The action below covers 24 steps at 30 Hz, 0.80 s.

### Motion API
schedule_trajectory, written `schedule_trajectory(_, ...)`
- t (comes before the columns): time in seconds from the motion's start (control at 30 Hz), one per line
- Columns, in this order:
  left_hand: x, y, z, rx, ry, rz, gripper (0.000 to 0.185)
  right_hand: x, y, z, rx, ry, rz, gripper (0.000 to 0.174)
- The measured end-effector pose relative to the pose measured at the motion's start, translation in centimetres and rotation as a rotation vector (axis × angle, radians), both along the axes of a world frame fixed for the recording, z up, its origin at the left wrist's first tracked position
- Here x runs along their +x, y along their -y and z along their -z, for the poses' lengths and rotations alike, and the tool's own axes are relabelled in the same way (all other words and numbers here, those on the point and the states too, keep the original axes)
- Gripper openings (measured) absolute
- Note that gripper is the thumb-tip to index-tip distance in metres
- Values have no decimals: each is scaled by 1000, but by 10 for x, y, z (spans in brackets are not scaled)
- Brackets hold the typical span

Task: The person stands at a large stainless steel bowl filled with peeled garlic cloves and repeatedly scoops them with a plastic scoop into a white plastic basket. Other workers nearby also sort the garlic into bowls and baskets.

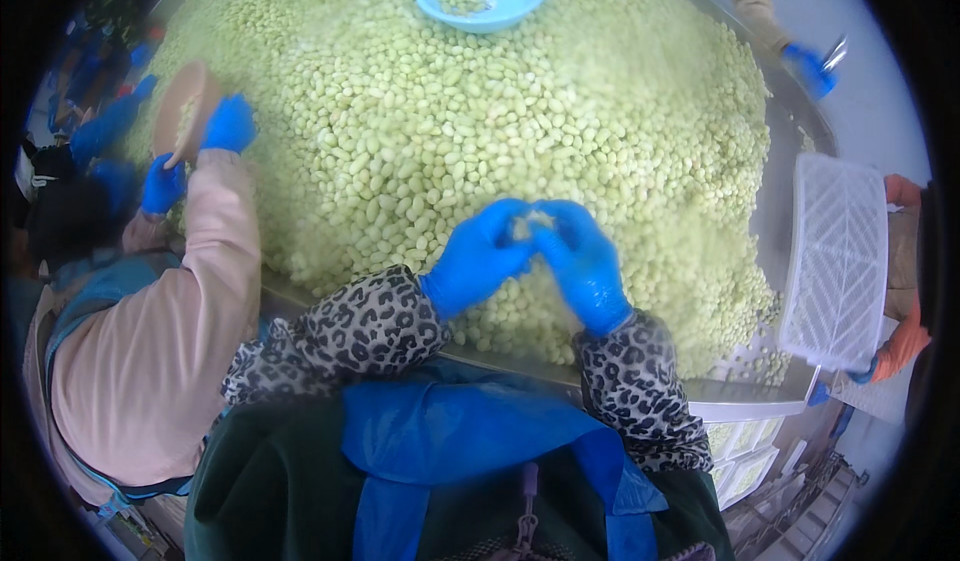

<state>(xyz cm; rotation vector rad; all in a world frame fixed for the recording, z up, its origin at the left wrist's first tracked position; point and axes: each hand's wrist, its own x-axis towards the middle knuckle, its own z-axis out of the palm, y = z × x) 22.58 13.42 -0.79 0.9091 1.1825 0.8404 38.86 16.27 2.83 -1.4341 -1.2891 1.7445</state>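
Note:
A wide heap of pale green, oval, grape-like fruits spreads before me on a large metal table. Over its near side my left hand and my right hand, both in blue gloves, meet at the fingertips. Thumbs and forefingers pinch a small pale green piece between them; it is blurred and partly covered by the fingers. Leopard-print sleeves cover both my forearms. Farther back on the heap rests a light blue plastic bowl with some of the fruits in it.
At left, a person's gloved hands hold a tilted tan bowl. A person at right holds a white slotted plastic crate by the table's metal rim. Another gloved hand holds a metal object. White trays of fruit are stacked below right.

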Motion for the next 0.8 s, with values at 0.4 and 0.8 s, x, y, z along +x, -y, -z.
schedule_trajectory(0.4, 10, 14, -20, 101, -178, 140, 40, 10, 7, -6, 308, 264, -197, 23)
schedule_trajectory(0.8, -2, 17, -21, 210, 176, 109, 53, 17, 12, -4, 682, 18, -130, 26)
